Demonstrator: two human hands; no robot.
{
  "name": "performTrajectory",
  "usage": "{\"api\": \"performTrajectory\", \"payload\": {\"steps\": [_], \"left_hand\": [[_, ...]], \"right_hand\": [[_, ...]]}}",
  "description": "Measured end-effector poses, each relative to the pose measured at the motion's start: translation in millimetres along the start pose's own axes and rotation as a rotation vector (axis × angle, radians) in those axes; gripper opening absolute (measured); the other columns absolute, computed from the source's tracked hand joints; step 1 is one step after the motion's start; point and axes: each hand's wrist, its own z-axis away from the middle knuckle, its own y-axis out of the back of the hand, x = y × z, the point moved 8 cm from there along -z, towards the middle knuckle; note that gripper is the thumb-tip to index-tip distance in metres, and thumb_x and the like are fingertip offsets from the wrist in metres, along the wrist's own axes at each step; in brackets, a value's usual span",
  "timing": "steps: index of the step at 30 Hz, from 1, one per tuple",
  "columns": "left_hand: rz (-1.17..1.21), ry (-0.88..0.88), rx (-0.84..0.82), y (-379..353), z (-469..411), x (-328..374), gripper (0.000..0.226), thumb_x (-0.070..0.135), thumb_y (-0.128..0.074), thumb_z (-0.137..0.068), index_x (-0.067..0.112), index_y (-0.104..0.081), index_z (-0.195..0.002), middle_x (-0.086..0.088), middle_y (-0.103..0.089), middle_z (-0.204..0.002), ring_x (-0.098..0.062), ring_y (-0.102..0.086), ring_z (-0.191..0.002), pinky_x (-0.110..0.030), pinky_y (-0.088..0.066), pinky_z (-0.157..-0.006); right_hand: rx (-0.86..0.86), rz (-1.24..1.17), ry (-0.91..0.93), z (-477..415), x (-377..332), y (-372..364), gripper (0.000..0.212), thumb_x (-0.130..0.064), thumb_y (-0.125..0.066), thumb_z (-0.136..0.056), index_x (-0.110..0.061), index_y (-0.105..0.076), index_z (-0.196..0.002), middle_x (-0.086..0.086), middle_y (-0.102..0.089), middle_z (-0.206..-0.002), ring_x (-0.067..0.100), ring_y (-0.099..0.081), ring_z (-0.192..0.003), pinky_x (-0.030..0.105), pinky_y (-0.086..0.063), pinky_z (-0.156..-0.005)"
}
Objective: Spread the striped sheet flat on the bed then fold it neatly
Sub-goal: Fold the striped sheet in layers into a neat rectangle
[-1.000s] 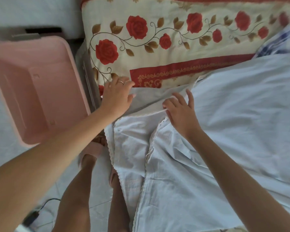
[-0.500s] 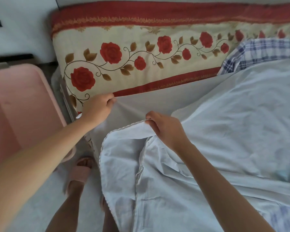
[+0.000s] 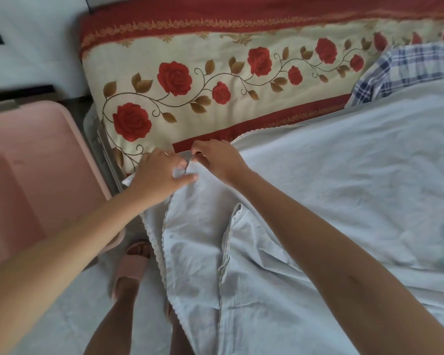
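Observation:
The pale blue sheet (image 3: 344,175) with a scalloped white trim covers the right side of the bed and hangs over its near edge in loose folds. Both hands meet at one of its corners by the bed's left edge. My left hand (image 3: 159,175) grips the bunched corner, thumb laid across the cloth. Right beside it, my right hand (image 3: 217,160) pinches the trimmed edge between its fingertips. Folded layers of the sheet overlap below the hands.
A rose-patterned bedcover (image 3: 215,80) lies bare beyond the sheet. Blue plaid cloth (image 3: 405,70) peeks out at the upper right. A pink plastic bin (image 3: 36,175) stands on the floor at the left, close to the bed. My slippered foot (image 3: 133,265) is below.
My hands were apart, each holding a sheet edge. They have come together at one corner, and the upper layer has been drawn left over the lower one.

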Motion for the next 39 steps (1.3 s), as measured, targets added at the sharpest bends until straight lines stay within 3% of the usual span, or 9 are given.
{"api": "performTrajectory", "payload": {"steps": [4,8,11,16,19,25,31,35,39], "left_hand": [[0.106,0.096,0.089,-14,15,-5,0.02,0.032,-0.063,-0.087,0.013,-0.062,-0.085,0.002,-0.063,-0.072,-0.021,-0.06,-0.072,-0.038,-0.045,-0.078],[0.183,0.188,0.108,-16,23,-10,0.012,0.021,-0.056,-0.094,0.01,-0.057,-0.089,-0.001,-0.058,-0.066,-0.018,-0.054,-0.058,-0.03,-0.04,-0.054],[0.137,0.21,0.077,-23,29,-12,0.013,0.022,-0.052,-0.096,0.011,-0.052,-0.09,0.005,-0.049,-0.062,-0.016,-0.051,-0.056,-0.023,-0.029,-0.048],[0.299,0.317,0.166,-22,52,-12,0.041,0.036,-0.057,-0.092,0.008,-0.042,-0.117,-0.001,-0.06,-0.089,-0.019,-0.058,-0.072,-0.032,-0.047,-0.062],[0.438,0.458,0.129,-36,78,-12,0.06,0.037,-0.068,-0.085,0.009,-0.036,-0.126,0.002,-0.053,-0.1,-0.015,-0.054,-0.081,-0.027,-0.043,-0.065],[0.773,0.705,-0.05,-100,160,-13,0.059,0.043,-0.077,-0.073,0.008,-0.051,-0.113,0.001,-0.058,-0.103,-0.014,-0.056,-0.093,-0.028,-0.043,-0.08],[0.821,0.757,0.039,-117,200,-5,0.029,0.041,-0.074,-0.075,0.021,-0.065,-0.095,0.002,-0.07,-0.094,-0.019,-0.066,-0.093,-0.041,-0.053,-0.084],[0.857,0.771,0.148,-119,203,-3,0.013,0.025,-0.056,-0.095,0.017,-0.056,-0.106,0.0,-0.064,-0.098,-0.023,-0.062,-0.098,-0.039,-0.049,-0.087],[0.739,0.723,0.216,-118,212,4,0.017,0.024,-0.05,-0.098,0.007,-0.048,-0.098,0.0,-0.053,-0.079,-0.021,-0.054,-0.076,-0.028,-0.044,-0.069]], "right_hand": [[-0.088,0.029,-0.031,6,15,13,0.022,-0.025,-0.048,-0.095,-0.017,-0.056,-0.113,-0.005,-0.064,-0.104,0.019,-0.057,-0.101,0.038,-0.03,-0.1],[-0.233,0.339,-0.314,16,78,33,0.026,-0.014,-0.043,-0.092,-0.018,-0.056,-0.114,0.0,-0.061,-0.104,0.023,-0.048,-0.114,0.052,-0.008,-0.114],[0.031,0.394,-0.459,24,109,55,0.028,-0.005,-0.047,-0.092,-0.018,-0.059,-0.114,0.002,-0.062,-0.111,0.025,-0.049,-0.115,0.053,-0.01,-0.115],[0.339,0.045,-0.425,56,70,56,0.034,-0.017,-0.058,-0.09,-0.012,-0.051,-0.122,0.006,-0.052,-0.122,0.023,-0.054,-0.108,0.038,-0.042,-0.096],[0.167,-0.256,-0.516,100,60,9,0.027,-0.009,-0.051,-0.088,-0.009,-0.05,-0.115,0.007,-0.056,-0.11,0.026,-0.059,-0.091,0.043,-0.049,-0.08],[-0.314,-0.275,-0.626,204,55,-59,0.066,-0.021,-0.068,-0.081,-0.017,-0.035,-0.139,0.004,-0.049,-0.132,0.026,-0.048,-0.119,0.039,-0.034,-0.098],[-0.225,-0.203,-0.553,233,52,-64,0.042,-0.019,-0.053,-0.092,-0.008,-0.05,-0.133,0.011,-0.046,-0.14,0.03,-0.046,-0.123,0.04,-0.04,-0.098],[0.008,-0.482,-0.647,245,45,-45,0.027,-0.011,-0.044,-0.098,-0.007,-0.048,-0.125,0.007,-0.059,-0.096,0.026,-0.056,-0.092,0.027,-0.031,-0.067],[0.222,-0.408,-0.688,261,43,-14,0.017,-0.021,-0.046,-0.099,-0.01,-0.056,-0.107,-0.001,-0.054,-0.073,0.025,-0.052,-0.068,0.031,-0.034,-0.059]]}}
